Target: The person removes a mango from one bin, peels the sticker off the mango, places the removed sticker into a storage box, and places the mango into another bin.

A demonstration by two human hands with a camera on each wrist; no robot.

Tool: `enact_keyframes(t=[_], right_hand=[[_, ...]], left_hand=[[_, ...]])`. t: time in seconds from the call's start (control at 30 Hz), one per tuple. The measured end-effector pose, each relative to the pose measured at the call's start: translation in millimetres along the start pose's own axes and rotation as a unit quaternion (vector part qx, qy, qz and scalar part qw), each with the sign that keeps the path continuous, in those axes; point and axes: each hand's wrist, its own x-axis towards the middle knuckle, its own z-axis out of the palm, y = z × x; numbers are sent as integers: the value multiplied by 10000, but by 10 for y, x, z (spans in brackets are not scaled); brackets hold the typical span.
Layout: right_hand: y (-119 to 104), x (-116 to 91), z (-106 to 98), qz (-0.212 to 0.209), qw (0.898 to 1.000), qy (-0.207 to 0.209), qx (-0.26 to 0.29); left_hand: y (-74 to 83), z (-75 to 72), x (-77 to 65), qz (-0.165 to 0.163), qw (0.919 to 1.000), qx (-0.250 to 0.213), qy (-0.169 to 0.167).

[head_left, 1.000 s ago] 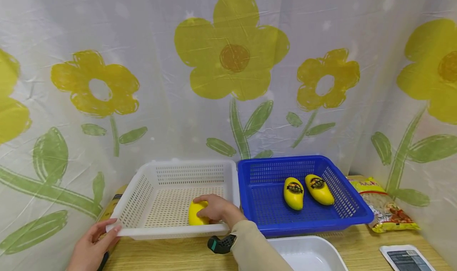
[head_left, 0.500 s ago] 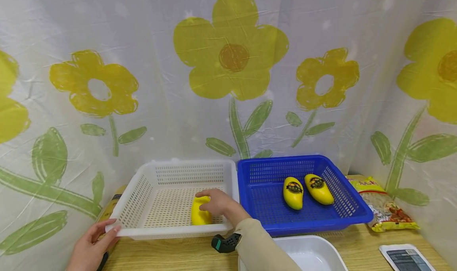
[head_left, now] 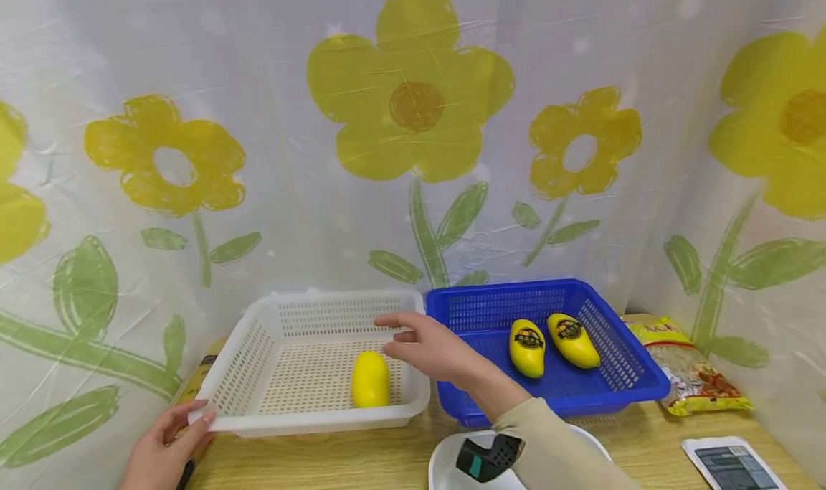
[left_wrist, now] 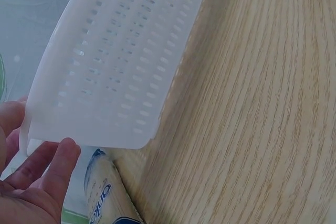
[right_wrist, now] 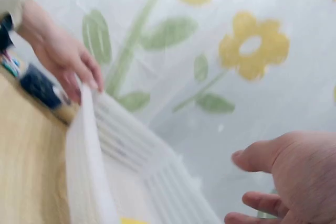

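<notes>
A yellow mango (head_left: 371, 379) lies in the front right part of the white basket (head_left: 310, 423). Just above it and to its right, my right hand (head_left: 432, 348) is in the air with loosely spread fingers and nothing in them. At the basket's front left corner, my left hand (head_left: 169, 443) pinches the rim between thumb and fingers; the left wrist view shows the fingertips under the white basket (left_wrist: 105, 103). Two more mangoes, a left one (head_left: 528, 348) and a right one (head_left: 573, 341), lie in the blue basket (head_left: 548, 408), each with a black label.
A white tray (head_left: 445, 468) stands in front of the blue basket, partly behind the right forearm. To the right are a yellow food bag (head_left: 693, 375) and a flat packet (head_left: 732, 465). Another package (left_wrist: 110, 190) lies by the white basket's left side. A flowered curtain (head_left: 290, 189) hangs behind.
My right hand has let go of the mango in the white basket and moved up and to the right. The mango now lies a little further right. My left hand stays on the corner.
</notes>
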Motion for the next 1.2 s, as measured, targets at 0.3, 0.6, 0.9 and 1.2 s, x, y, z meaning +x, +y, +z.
enact_keyframes(t=[0.3, 0.6, 0.9, 1.2], right_hand=[[11, -783, -92, -353, 9980, 79, 521], [410, -1423, -212, -92, 9910, 93, 1334], [884, -1826, -384, 434, 9769, 500, 2030], [1219, -2115, -719, 1093, 9211, 2903, 2354]], left_hand=[[-58, 31, 54, -34, 9994, -222, 267], [-112, 23, 113, -101, 9991, -147, 379], [-94, 14, 121, -108, 9986, -285, 442], [-84, 32, 111, -173, 9979, -450, 441]])
